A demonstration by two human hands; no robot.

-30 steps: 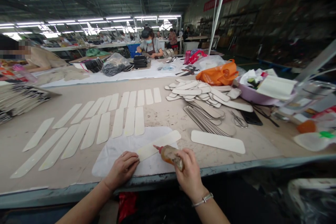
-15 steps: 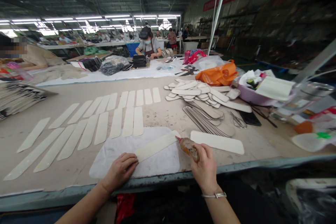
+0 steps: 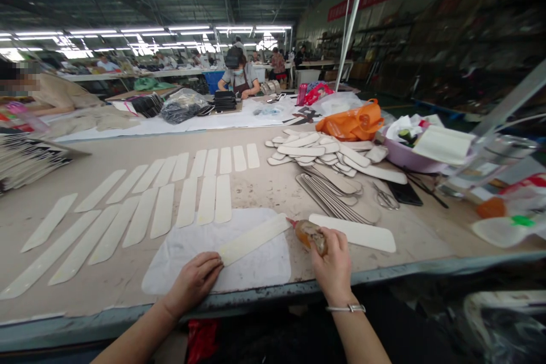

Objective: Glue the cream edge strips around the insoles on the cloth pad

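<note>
Grip on the bottle (image 3: pixel 305 234): clamped; the right hand (image 3: pixel 333 260) wraps its rear end, fingers closed round the stained amber body.
Red nozzle (image 3: pixel 292 222): at the far right end of the cream strip (image 3: pixel 255 240); I cannot tell whether it touches.
Strip under work: lies aslant on the white cloth (image 3: pixel 170 261), its right end reaching toward the cloth's far right corner.
Left hand (image 3: pixel 196 277): over the near left part of the cloth, fingers together on the strip's left end; whether they pinch it or only press, I cannot tell.
Shift: one second ago the nozzle stood over the strip's middle; now bottle and right hand are farther right, at its end, almost where they were half a second ago. The left hand keeps to the same end.
Laid-out strips (image 3: pixel 145 217): two rows, left of the cloth and beyond it.
Single strip (image 3: pixel 356 233): right of the cloth, just past the right hand.
Fanned stack (image 3: pixel 330 198): beyond the cloth to the right, a loose pile (image 3: pixel 313 151) behind it.
Scissors (image 3: pixel 386 198) and phone (image 3: pixel 405 193): well right of the cloth, near each other.
Orange bag (image 3: pixel 350 121) and purple basin (image 3: pixel 403 152): farther beyond the cloth, on the right.
Co-worker (image 3: pixel 241 78): well beyond the cloth, behind a black stack (image 3: pixel 225 101).
</note>
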